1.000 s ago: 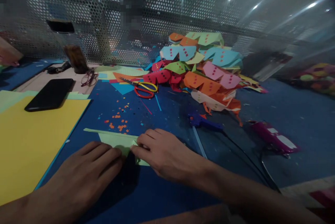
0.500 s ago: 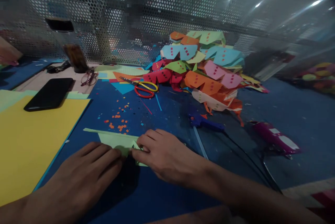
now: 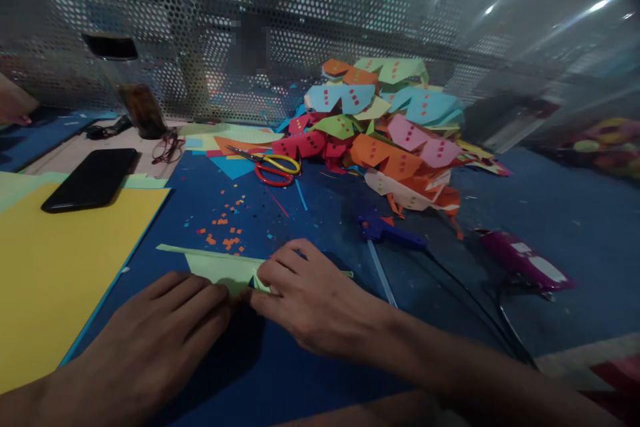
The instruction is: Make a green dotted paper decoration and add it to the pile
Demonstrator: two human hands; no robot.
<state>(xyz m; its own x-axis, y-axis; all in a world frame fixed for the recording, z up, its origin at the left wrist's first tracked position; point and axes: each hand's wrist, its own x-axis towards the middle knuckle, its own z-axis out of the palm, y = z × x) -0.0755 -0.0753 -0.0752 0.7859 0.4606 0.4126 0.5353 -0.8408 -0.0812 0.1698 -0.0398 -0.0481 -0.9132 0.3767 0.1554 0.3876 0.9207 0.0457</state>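
Observation:
A light green folded paper (image 3: 215, 264) lies on the blue table (image 3: 320, 227) near its front edge. My left hand (image 3: 155, 334) lies flat on the paper's near part, fingers stretched out and pressing down. My right hand (image 3: 310, 297) sits just right of it, its thumb and forefinger pinched on a small folded flap of the green paper. A thin strip of the same paper (image 3: 173, 250) pokes out to the left.
A yellow sheet (image 3: 55, 267) with a black phone (image 3: 90, 179) lies at the left. Scissors (image 3: 273, 168), orange confetti (image 3: 225, 230), a blue glue gun (image 3: 390, 234) with cable, a purple tool (image 3: 525, 262) and a pile of coloured folded papers (image 3: 385, 127) lie behind. A perforated metal screen (image 3: 200, 34) closes the back.
My right hand has shifted slightly forward and left on the flap, uncovering a sliver of green paper at its right. My left hand stays pressed flat.

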